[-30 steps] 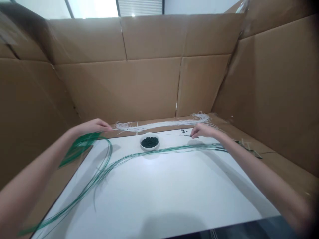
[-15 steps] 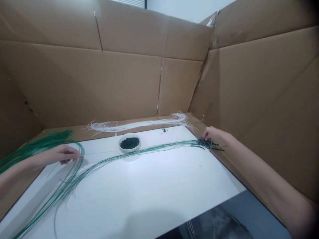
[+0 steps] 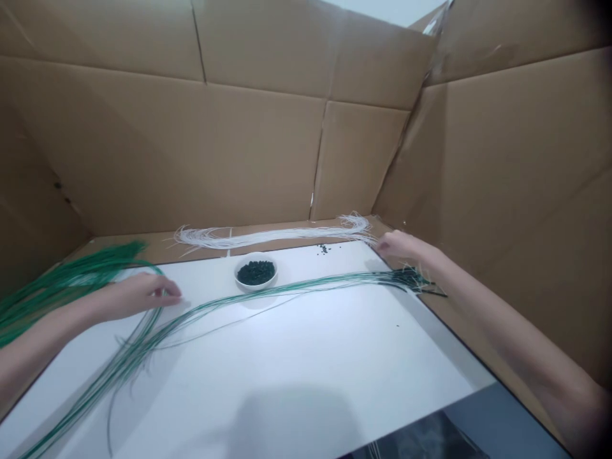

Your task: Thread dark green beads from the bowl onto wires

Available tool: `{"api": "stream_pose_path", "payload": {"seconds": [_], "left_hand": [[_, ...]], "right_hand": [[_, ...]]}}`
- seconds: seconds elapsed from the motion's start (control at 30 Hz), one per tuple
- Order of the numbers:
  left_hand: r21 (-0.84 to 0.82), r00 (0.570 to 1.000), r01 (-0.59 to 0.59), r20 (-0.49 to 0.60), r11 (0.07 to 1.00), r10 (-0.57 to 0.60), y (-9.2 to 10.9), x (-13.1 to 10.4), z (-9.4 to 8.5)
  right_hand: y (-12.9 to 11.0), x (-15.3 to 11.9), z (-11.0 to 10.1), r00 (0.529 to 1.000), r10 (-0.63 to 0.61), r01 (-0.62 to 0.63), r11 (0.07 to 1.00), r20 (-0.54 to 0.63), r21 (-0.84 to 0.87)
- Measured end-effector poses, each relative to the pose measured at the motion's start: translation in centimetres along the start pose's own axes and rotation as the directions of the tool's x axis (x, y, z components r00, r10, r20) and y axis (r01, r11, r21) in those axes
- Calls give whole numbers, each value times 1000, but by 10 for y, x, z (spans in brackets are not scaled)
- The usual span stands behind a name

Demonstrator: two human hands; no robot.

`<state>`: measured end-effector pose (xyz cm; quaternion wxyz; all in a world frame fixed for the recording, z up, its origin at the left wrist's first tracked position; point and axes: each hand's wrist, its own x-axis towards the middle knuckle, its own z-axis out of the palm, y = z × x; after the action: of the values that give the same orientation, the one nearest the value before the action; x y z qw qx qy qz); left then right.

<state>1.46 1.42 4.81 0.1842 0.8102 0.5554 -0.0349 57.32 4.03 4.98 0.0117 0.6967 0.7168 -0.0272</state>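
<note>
My left hand (image 3: 152,294) hovers over the looped part of a bundle of green strands (image 3: 157,338) at the left of the white board. Its thumb and fingertips come together in a pinch; what is between them, if anything, is too fine to see. My right hand (image 3: 396,245) is at the board's far right corner, fingers closed, near the end of a white strand bundle (image 3: 268,238). Their grip is hidden. Below that hand lies the dark, beaded-looking end (image 3: 411,279) of the green bundle. One strand (image 3: 239,319) curves away in front of the others.
A white bowl (image 3: 256,288) of dark green beads stands near the far edge. Several loose beads (image 3: 324,249) lie to its right. More green strands (image 3: 81,274) are heaped at the far left. Cardboard walls (image 3: 258,153) enclose the white board (image 3: 296,357).
My right hand has left the bundle's dark end and moved up toward the far corner. My left hand has shifted slightly right. A single strand now lies lower, separated from the bundle. The view has tilted.
</note>
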Motion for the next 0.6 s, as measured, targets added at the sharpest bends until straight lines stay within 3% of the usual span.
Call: {"api": "stream_pose_path", "payload": {"seconds": [0.07,0.17,0.23,0.3,0.37,0.43,0.53,0.6], "left_hand": [[-28,1000,-27,-1,999,27,24,6,-3],[-34,998,-56,-26,998,55,49,21,2],[20,997,-5,-71,1000,6,48,35,8],[40,984,165,-71,985,-162,34,46,14],[35,958,282,-59,959,-280,12,53,17],[2,949,313,-45,950,-313,-5,57,13],[-77,965,251,-61,965,-256,-10,64,2],[-141,973,165,-139,976,-185,-1,61,3]], "right_hand": [[-41,10,-3,987,-158,158,987,17,29],[-113,26,3,919,-391,386,918,48,89],[-157,39,13,870,-492,485,868,46,110],[-192,57,25,849,-528,523,847,24,97],[-216,80,35,861,-509,508,859,-4,59],[-231,106,44,889,-457,457,889,-22,7],[-242,139,57,909,-416,414,908,-17,-68],[-246,155,65,905,-425,421,900,-14,-116]]}}
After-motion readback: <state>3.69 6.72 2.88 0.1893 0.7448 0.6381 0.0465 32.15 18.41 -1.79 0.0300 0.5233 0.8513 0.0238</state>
